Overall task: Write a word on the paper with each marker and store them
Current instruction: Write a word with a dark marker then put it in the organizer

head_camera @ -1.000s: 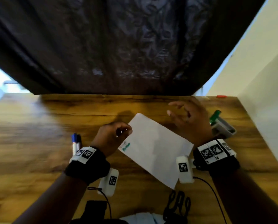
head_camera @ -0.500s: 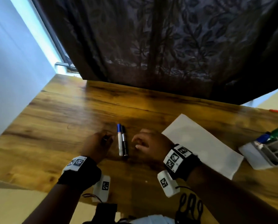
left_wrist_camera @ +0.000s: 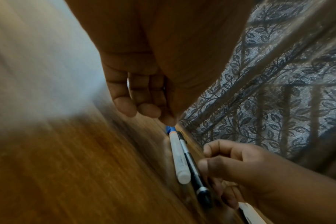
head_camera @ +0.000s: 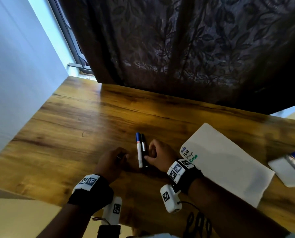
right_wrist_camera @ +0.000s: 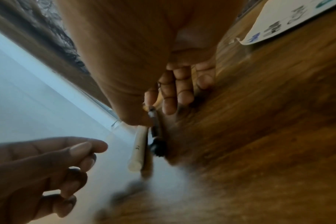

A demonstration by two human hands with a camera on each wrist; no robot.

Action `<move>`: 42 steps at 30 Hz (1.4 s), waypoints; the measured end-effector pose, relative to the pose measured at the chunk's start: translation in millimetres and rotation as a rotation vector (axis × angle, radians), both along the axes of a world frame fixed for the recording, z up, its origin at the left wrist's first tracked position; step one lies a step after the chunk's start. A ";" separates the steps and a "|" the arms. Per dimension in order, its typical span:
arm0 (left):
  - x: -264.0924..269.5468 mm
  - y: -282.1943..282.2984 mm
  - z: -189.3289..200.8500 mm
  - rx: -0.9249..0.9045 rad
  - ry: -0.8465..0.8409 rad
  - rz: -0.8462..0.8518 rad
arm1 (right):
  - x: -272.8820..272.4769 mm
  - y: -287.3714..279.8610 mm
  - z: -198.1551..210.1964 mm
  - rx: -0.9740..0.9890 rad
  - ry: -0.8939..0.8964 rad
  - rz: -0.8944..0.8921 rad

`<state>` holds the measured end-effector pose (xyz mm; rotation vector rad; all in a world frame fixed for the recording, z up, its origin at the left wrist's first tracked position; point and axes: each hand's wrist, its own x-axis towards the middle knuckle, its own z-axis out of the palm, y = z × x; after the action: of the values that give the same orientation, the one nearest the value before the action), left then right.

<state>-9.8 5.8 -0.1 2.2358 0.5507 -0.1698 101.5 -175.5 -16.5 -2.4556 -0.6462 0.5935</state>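
White paper sheet (head_camera: 229, 162) lies toward the wooden table's (head_camera: 74, 131) right edge, partly under the right forearm; only the head view shows its four words. Blue-capped white marker (head_camera: 139, 152) and black marker (head_camera: 144, 150) lie touching mid-table. Right hand (head_camera: 157, 156) pinches the black one, clearer in the left-wrist view; left hand (head_camera: 111, 163) curls beside them, its hold unclear.

A blue-capped white marker (head_camera: 138, 150) and black marker (head_camera: 144, 149) lie side by side, left of the written-on paper (head_camera: 225, 162).

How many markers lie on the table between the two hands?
2: the blue-capped marker and the black marker lie side by side, touching. More markers stand in the holder at right, partly cut off.
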 end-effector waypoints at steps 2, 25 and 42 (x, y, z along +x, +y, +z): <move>0.3 -0.1 -0.7 -0.041 0.002 0.000 | 0.7 0.1 0.9 0.017 -0.019 -0.049; 52.8 -106.7 22.2 0.068 -0.304 -0.315 | 19.0 -128.0 76.8 0.590 0.116 -0.228; 85.6 -212.4 92.4 -0.272 -0.368 -0.683 | 32.5 -236.3 124.6 0.720 0.281 0.119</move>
<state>75.8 -206.6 92.3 2.0340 -0.4228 -0.1601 134.0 -411.7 108.1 -1.6425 -0.7347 0.6042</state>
